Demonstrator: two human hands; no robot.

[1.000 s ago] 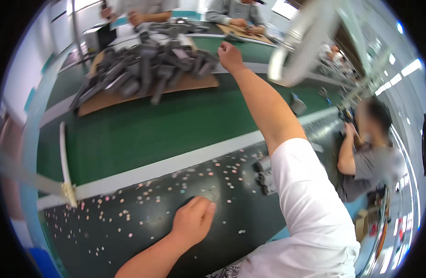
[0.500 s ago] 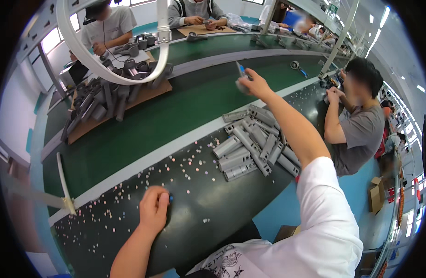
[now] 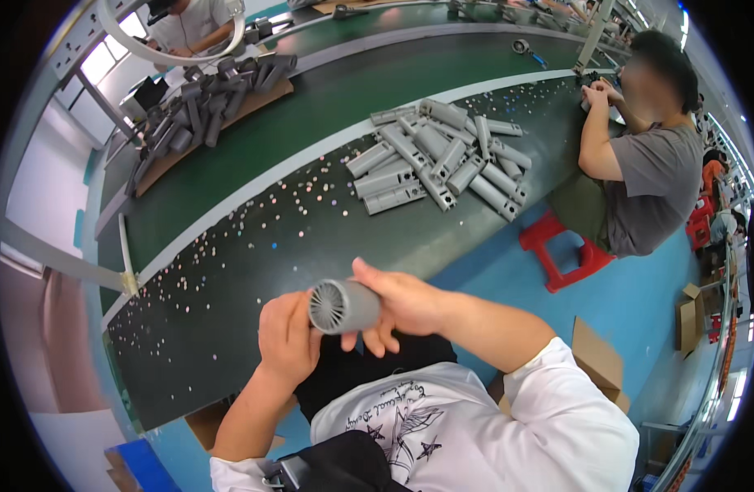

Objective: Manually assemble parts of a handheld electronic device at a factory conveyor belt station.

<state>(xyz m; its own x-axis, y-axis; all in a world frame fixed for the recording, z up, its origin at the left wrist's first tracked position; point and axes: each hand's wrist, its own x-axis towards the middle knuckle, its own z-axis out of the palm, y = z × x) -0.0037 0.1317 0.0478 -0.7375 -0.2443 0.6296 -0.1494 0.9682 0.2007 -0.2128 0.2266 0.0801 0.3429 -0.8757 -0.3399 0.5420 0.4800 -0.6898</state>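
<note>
Above the near edge of the bench, both hands meet at a grey cylindrical housing (image 3: 362, 308) whose end facing up-left carries a ring of radial vanes. My right hand (image 3: 414, 303) grips its right side, thumb over the top and fingers spread beneath. Curled fingers of my left hand (image 3: 285, 338) press at the left rim; part of their contact is hidden behind the housing. Beyond lies a heap of grey tubular handle-like parts (image 3: 434, 156) with holes at their ends.
Many small pale discs (image 3: 258, 217) lie scattered over the dark bench (image 3: 229, 328). A green belt (image 3: 311, 115) runs behind it. More grey parts (image 3: 201, 107) are piled far left. At right, a co-worker (image 3: 647, 156) sits near a red stool (image 3: 565, 250).
My right hand has come back from over the belt to my front. My left hand has risen off the bench to meet it at the grey housing. The view has tilted downward.
</note>
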